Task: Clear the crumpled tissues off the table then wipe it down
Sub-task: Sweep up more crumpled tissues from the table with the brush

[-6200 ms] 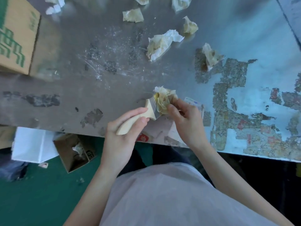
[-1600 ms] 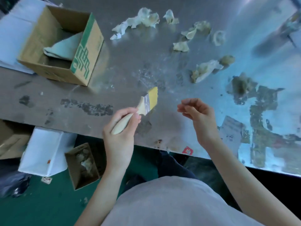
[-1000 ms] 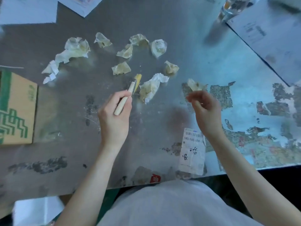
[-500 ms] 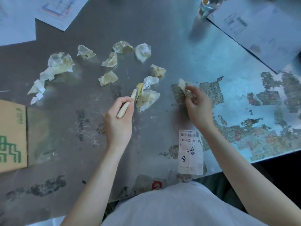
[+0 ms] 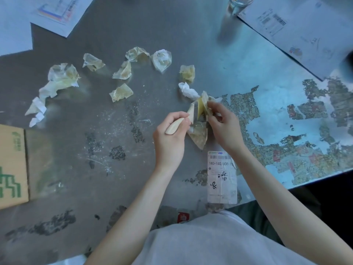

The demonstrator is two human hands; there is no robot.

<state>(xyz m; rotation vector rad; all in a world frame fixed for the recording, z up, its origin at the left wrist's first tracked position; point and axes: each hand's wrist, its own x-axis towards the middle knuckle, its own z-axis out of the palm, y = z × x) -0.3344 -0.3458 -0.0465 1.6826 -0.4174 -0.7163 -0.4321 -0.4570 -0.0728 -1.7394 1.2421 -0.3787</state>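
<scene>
My left hand grips the pale wooden handle of a small paintbrush, bristles pointing up and away. My right hand pinches a crumpled yellowish tissue against the bristles, with a longer tissue hanging below between both hands. Several more crumpled tissues lie on the grey metal table: a white one, one just behind it, one farther back, one at centre left, and a large bunch at far left.
A cardboard box with green print sits at the left edge. A barcode label is stuck near the front edge. Paper sheets lie at the back right and back left, and a clear bottle stands at the back.
My right hand picked up the tissue it touched half a second ago and brought it left to the brush. The brush lifted the long tissue. The view shifted slightly.
</scene>
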